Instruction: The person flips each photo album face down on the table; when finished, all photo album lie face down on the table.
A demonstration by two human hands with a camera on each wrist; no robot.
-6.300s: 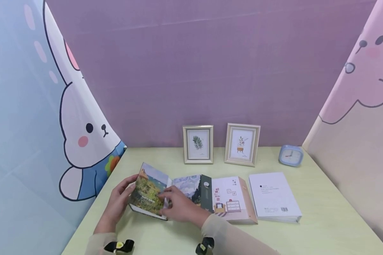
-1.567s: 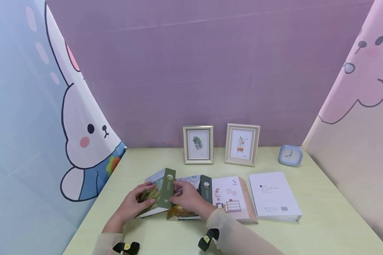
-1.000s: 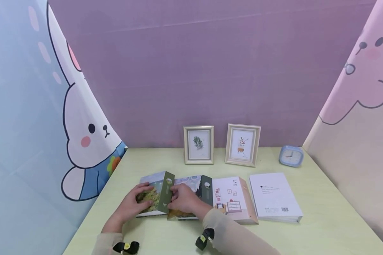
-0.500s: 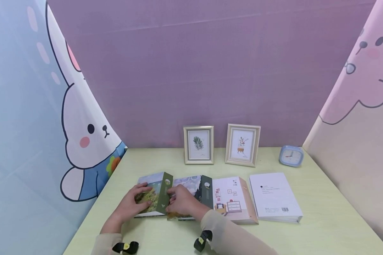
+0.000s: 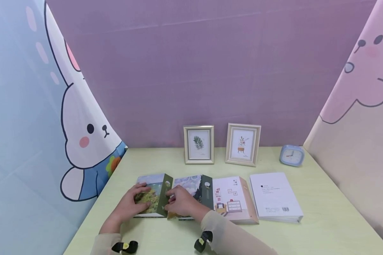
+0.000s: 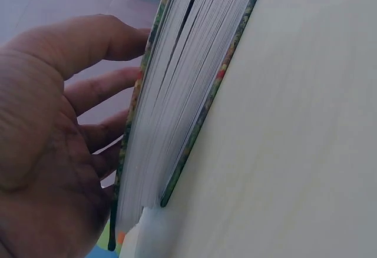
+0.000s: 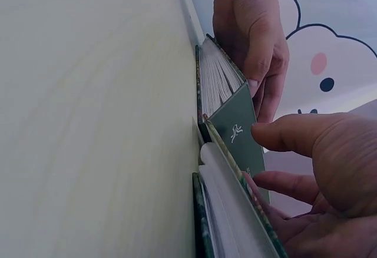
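At the left of the row lies a landscape-painted book (image 5: 155,198) with a dark green spine (image 7: 238,116). My left hand (image 5: 126,207) rests on its cover with fingers spread; the left wrist view shows these fingertips against the cover, beside the page edges (image 6: 171,87). My right hand (image 5: 185,203) touches the green spine with thumb and fingertips, as the right wrist view shows. Under the right hand is a second painted book (image 5: 189,184), partly hidden. The two painted books lie close together, spines facing right.
Right of them lie a book with a furniture drawing (image 5: 233,198) and a white book (image 5: 274,198). Behind stand two picture frames (image 5: 199,144) and a blue clock (image 5: 292,156). A purple backdrop (image 5: 194,71) rises at the table's (image 5: 325,198) back edge.
The leftmost book was held up partly open earlier; then it was closed and lowered, spine turned right. Over the last second it has settled flatter, with both hands still on it.
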